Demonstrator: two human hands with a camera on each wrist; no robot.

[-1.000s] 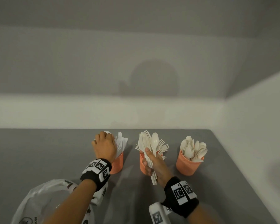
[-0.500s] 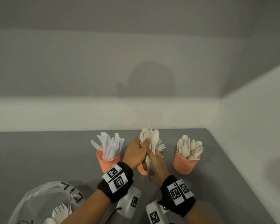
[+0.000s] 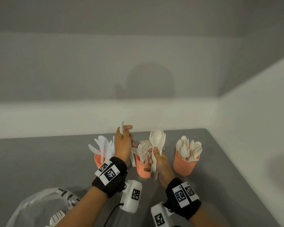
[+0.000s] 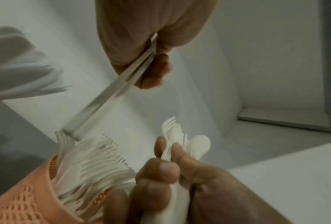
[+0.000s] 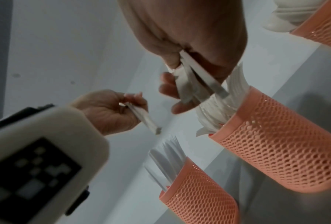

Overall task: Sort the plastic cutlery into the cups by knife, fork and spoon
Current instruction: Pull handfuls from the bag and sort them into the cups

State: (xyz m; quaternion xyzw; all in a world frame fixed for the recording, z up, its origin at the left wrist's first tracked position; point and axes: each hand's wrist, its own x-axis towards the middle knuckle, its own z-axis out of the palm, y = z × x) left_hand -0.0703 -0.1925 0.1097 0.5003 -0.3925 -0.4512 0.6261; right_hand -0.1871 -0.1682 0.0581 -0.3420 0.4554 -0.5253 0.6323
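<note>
Three orange mesh cups stand in a row: the knife cup (image 3: 98, 160) on the left, the fork cup (image 3: 142, 168) in the middle, the spoon cup (image 3: 184, 166) on the right. My left hand (image 3: 125, 138) is raised between the knife and fork cups. It pinches two thin white cutlery pieces (image 4: 110, 94) seen edge-on, so I cannot tell their kind. My right hand (image 3: 153, 158) grips a mixed cutlery bundle (image 3: 157, 140) of spoons and forks upright, in front of the fork cup (image 5: 272, 145). The two hands are a little apart.
A clear plastic bag (image 3: 38, 208) lies at the near left with more white forks (image 3: 57, 216) inside. White walls close the grey table (image 3: 39, 161) at the back and on the right. The knife cup (image 5: 197, 197) stands close to the fork cup.
My left hand left the knife cup, reached the bundle in my right hand, and has drawn two pieces up and to the left. The right hand stayed by the fork cup.
</note>
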